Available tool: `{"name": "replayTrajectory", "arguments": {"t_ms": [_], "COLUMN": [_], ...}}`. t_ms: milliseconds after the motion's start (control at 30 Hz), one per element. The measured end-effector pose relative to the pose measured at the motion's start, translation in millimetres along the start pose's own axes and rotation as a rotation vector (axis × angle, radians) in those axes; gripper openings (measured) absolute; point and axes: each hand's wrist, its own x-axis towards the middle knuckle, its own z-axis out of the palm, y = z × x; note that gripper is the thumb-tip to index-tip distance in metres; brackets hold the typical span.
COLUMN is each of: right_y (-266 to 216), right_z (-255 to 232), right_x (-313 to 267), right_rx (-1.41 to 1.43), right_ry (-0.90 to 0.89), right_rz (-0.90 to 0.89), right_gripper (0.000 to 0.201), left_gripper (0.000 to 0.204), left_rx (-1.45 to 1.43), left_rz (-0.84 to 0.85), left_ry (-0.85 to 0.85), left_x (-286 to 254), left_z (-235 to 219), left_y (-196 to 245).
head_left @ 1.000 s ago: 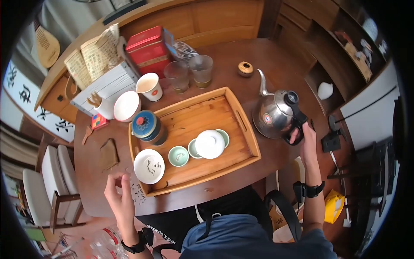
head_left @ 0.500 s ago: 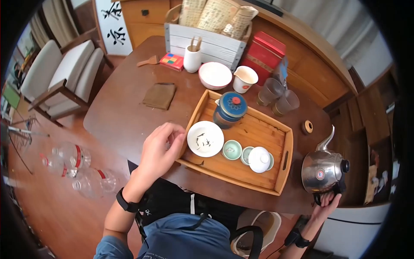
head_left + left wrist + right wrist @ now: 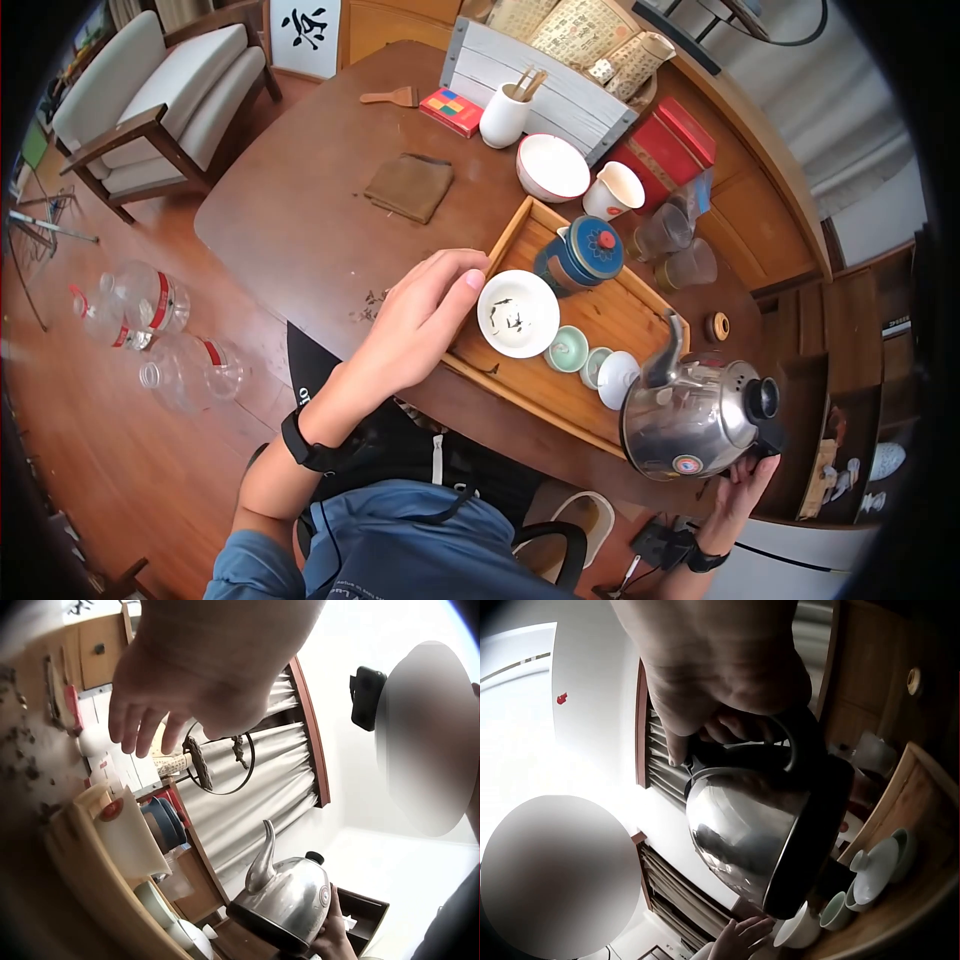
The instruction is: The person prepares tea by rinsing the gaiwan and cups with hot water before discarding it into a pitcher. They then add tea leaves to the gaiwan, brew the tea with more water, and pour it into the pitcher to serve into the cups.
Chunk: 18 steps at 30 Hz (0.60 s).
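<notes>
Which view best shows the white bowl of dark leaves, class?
The head view: it looks into the white bowl, showing the dark leaves. The left wrist view shows only its outer side; the right wrist, its side, low in frame.

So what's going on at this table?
Someone's right hand grips a shiny steel gooseneck kettle, lifted near one end of a rectangular brown wooden tray. Their left hand is by a round white bowl holding dark leaf bits. A white knobbed lid lies over small pale green cups. Nothing is visibly pouring.
</notes>
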Motion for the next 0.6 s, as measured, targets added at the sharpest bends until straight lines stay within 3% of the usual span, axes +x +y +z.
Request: {"name": "replayTrajectory", "arguments": {"t_ms": [67, 300, 500, 600], "right_y": [-20.2, -38.7, -58.1, -63.6], "right_z": [32.6, 65.4, 91.9, 108.2], "right_x": [8.5, 27.0, 32.3, 30.5], "right_rx": [-0.109, -0.281, -0.401, -0.407], "right_ry": [-0.105, -0.336, -0.394, -0.309], "right_rz": [0.059, 0.107, 0.107, 0.115], "right_gripper": [0.083, 0.076, 0.074, 0.078], "left_gripper": [0.045, 0.043, 0.041, 0.041], "left_rx": [-0.017, -0.031, -0.035, -0.022], "left_rz": [0.005, 0.032, 0.041, 0.039], "left_ry": [0.003, 0.026, 0.025, 0.021], "left_x": [-2.9, -9.0, -10.0, -10.6], "left_z": [1.2, -1.5, -5.3, -5.8], "left_y": [-2.9, -7.0, -7.6, -10.5]}}
